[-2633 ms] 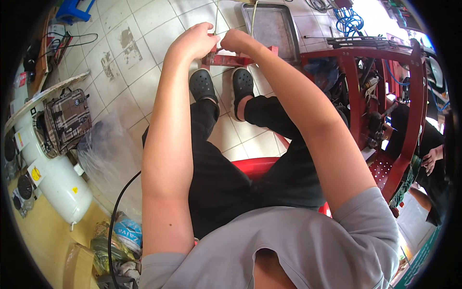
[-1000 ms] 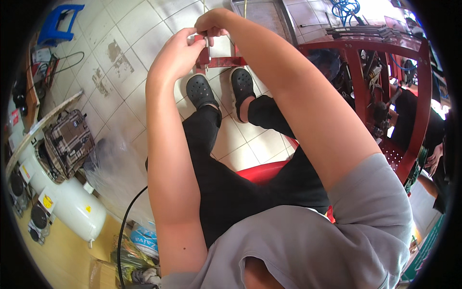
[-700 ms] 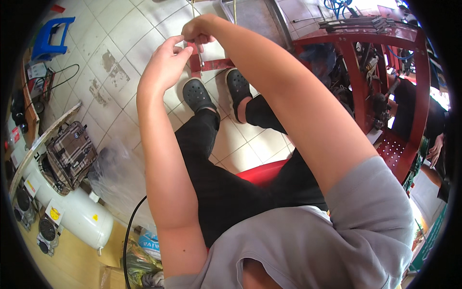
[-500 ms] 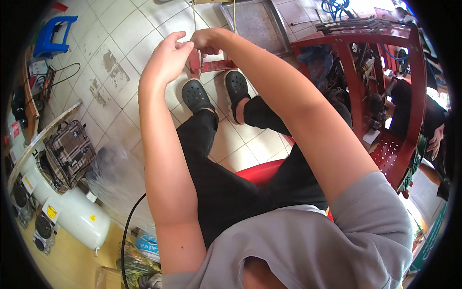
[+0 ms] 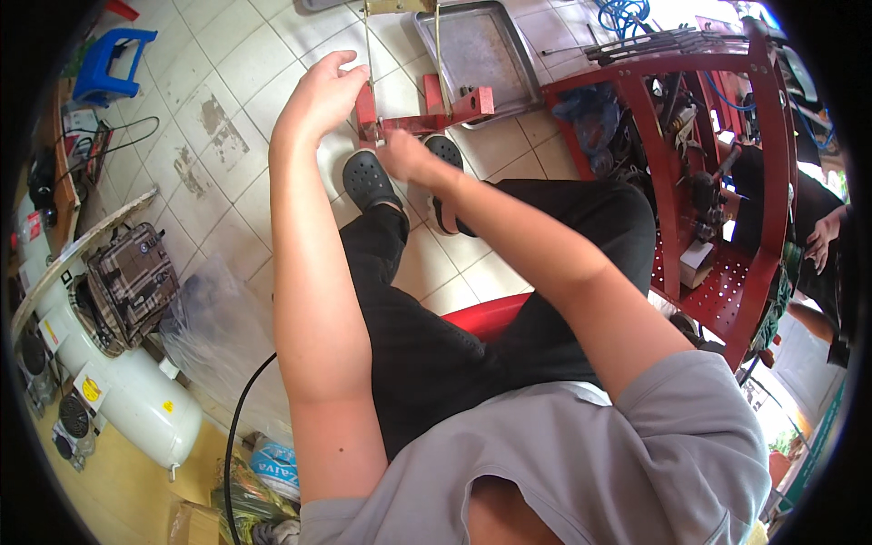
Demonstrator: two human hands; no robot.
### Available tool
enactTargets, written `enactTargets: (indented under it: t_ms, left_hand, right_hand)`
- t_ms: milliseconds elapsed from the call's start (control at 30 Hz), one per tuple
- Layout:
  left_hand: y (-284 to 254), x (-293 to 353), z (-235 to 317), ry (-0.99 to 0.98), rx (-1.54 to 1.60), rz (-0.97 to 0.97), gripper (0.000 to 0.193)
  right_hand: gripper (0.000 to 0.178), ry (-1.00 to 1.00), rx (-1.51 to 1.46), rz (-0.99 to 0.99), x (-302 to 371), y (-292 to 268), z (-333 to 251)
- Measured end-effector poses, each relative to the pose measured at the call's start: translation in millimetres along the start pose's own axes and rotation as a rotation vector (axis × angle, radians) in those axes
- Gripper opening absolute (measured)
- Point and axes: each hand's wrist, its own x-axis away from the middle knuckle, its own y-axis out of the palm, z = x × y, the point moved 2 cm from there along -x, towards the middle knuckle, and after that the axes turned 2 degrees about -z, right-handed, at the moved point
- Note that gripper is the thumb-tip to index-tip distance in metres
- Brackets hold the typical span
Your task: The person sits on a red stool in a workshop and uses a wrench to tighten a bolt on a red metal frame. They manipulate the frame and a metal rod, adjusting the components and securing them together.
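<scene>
A red metal frame (image 5: 413, 123) stands on the floor before my feet, with thin upright rods rising from it to a pale crossbar (image 5: 400, 5). My left hand (image 5: 320, 98) is beside the frame's left post, thumb and forefinger apart near the left rod. Its other fingers are hidden. Lower down, my right hand (image 5: 409, 159) is closed and a little blurred, close to the foot of that left post and above my dark clog (image 5: 371, 180). Whatever lies in its fingers cannot be made out.
A metal tray (image 5: 518, 68) lies beyond the frame. To the right stands a red shelf rack (image 5: 668, 173) with tools; another person's hand (image 5: 825, 238) shows past it. At left are a blue stool (image 5: 113, 65), a plaid bag (image 5: 136, 277) and a white tank (image 5: 150, 409).
My right hand has dropped from beside my left hand toward my feet, uncovering the frame's right side. The left hand has stayed nearly in place.
</scene>
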Motion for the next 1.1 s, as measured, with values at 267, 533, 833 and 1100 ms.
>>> enactTargets:
  t_ms: [267, 533, 833, 1100]
  left_hand:
    - [2.0, 5.1, 6.7, -0.012, 0.001, 0.014, 0.056]
    - [2.5, 1.1, 1.3, -0.077, -0.013, -0.007, 0.061]
    - [2.3, 1.9, 2.9, -0.087, -0.027, -0.022, 0.063]
    - [3.8, 3.0, 6.6, -0.093, 0.015, -0.027, 0.062]
  right_hand:
    - [0.050, 0.292, -0.481, 0.316, 42.6, 60.8, 8.7]
    - [0.043, 0.420, -0.341, 0.247, 19.1, 81.1, 15.3]
    - [0.020, 0.342, -0.117, 0.226, 0.3, 78.7, 55.0]
    - [0.022, 0.360, -0.042, 0.017, -29.2, 81.1, 72.6]
